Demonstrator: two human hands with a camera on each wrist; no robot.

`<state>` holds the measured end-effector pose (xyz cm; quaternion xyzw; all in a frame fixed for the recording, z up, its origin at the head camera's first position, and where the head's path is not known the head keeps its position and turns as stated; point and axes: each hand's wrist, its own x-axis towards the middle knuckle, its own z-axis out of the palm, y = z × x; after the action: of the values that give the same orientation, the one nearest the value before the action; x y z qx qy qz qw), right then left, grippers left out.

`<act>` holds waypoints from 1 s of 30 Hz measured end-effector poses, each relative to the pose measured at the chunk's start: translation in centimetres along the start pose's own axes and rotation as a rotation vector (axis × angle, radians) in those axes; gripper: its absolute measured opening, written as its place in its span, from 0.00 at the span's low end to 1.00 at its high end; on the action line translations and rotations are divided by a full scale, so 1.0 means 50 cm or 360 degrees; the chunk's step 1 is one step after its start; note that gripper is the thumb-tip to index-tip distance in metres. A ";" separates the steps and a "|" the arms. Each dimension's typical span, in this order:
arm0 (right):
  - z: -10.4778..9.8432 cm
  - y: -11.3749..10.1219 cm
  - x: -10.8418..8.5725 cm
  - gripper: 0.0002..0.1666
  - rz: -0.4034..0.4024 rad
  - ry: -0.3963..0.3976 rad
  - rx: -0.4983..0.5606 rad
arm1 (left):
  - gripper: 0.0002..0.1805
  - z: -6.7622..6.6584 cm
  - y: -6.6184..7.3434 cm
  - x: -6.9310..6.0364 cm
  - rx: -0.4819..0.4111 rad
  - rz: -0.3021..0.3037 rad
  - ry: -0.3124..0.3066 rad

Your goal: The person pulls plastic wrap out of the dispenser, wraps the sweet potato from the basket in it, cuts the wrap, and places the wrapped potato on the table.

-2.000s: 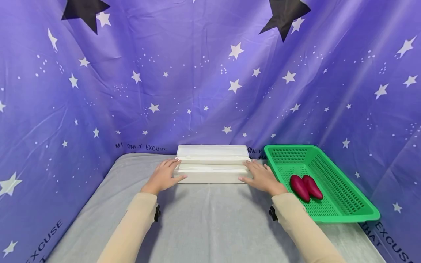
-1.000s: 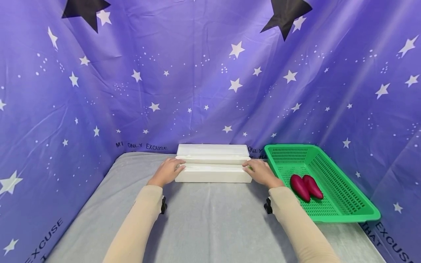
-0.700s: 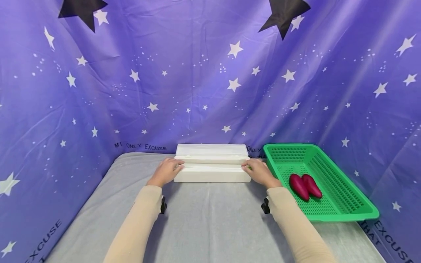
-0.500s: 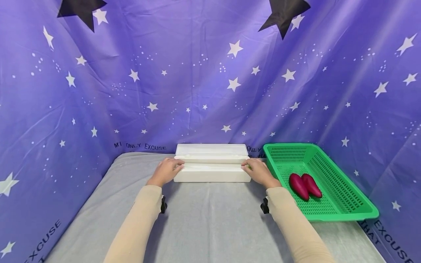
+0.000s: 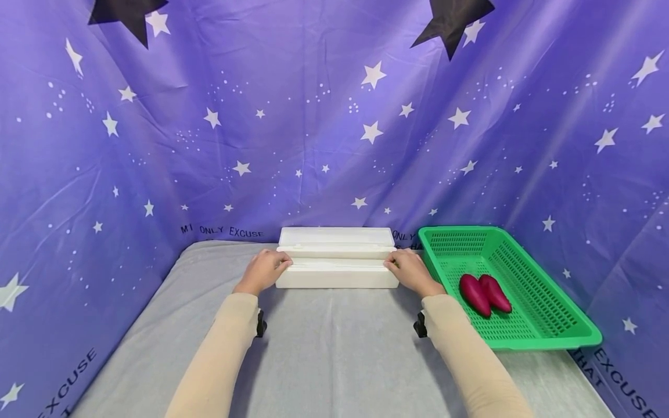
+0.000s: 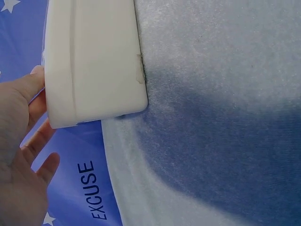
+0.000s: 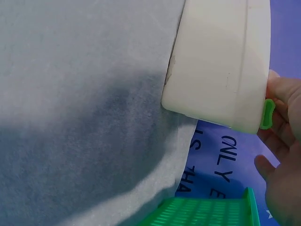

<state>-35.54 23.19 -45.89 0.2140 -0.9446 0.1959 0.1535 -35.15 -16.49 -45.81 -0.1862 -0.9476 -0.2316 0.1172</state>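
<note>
A long white box (image 5: 337, 280) lies on the grey cloth, its pale lid (image 5: 337, 237) raised at the back. At the box's left end my left hand (image 5: 263, 270) pinches with thumb and finger at the upper edge. My right hand (image 5: 413, 271) pinches likewise at the right end. Whether a thin clear film lies between the fingertips cannot be told. In the left wrist view the left hand (image 6: 23, 141) has its other fingers spread below the box corner. The right wrist view shows a green tab (image 7: 267, 114) at the box's end, beside my right hand (image 7: 284, 136).
On the right stands a green perforated basket (image 5: 554, 290) with two dark red, elongated objects (image 5: 474, 295) inside. Grey cloth (image 5: 334, 354) covers the surface before the box. A purple star-patterned curtain (image 5: 313, 116) hangs behind and at both sides.
Two seconds ago the hands lay spread at the box's ends; the fingertips of both have since come together in a pinch, slightly nearer the middle. The basket and red objects have stayed put.
</note>
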 end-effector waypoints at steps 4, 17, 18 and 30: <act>0.002 0.003 0.004 0.07 -0.0058 0.0005 -0.0092 | 0.09 0.005 -0.001 0.006 0.0029 -0.0036 -0.0016; -0.017 0.015 0.004 0.11 -0.0038 -0.0173 0.0213 | 0.10 0.009 -0.005 0.008 0.0018 -0.0055 -0.0012; -0.018 0.017 0.006 0.11 -0.0051 -0.0187 0.0206 | 0.10 0.010 -0.005 0.009 0.0018 -0.0053 -0.0011; -0.019 0.004 0.030 0.10 0.0068 -0.0279 0.0042 | 0.10 0.010 -0.005 0.008 -0.0001 -0.0058 0.0033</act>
<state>-36.73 23.25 -44.55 0.2122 -0.9561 0.1922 0.0632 -35.68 -16.32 -46.21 -0.1667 -0.9495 -0.2359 0.1227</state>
